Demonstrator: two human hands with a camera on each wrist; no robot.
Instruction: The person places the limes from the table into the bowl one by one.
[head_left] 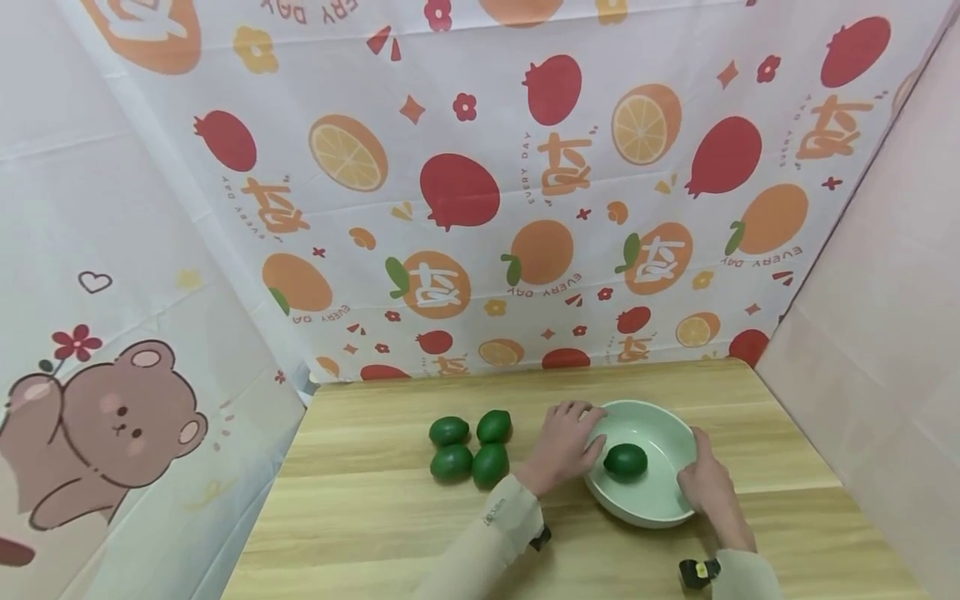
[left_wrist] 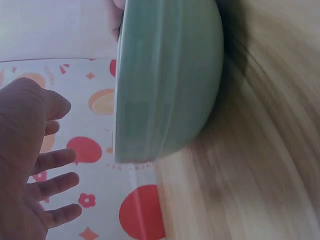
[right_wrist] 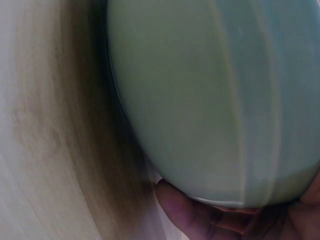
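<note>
A pale green bowl (head_left: 663, 446) is at the right of the wooden table, with one dark green lime (head_left: 626, 461) lying inside. My right hand (head_left: 708, 487) grips the bowl's right side. From the right wrist view, fingers (right_wrist: 175, 202) curl against the outside of its wall. My left hand (head_left: 566, 442) is over the left rim, fingers spread and loosely bent, holding nothing. The left wrist view shows that hand apart from the bowl (left_wrist: 170, 80), its thumb and fingers separated. Several more green limes (head_left: 452, 462) sit in a cluster to the left of my left hand.
The wooden table (head_left: 345, 508) ends at a fruit-printed cloth (head_left: 495, 275) hanging behind it. A cloth with a bear picture (head_left: 127, 417) hangs on the left, and a pale cloth (head_left: 885, 333) stands along the right edge.
</note>
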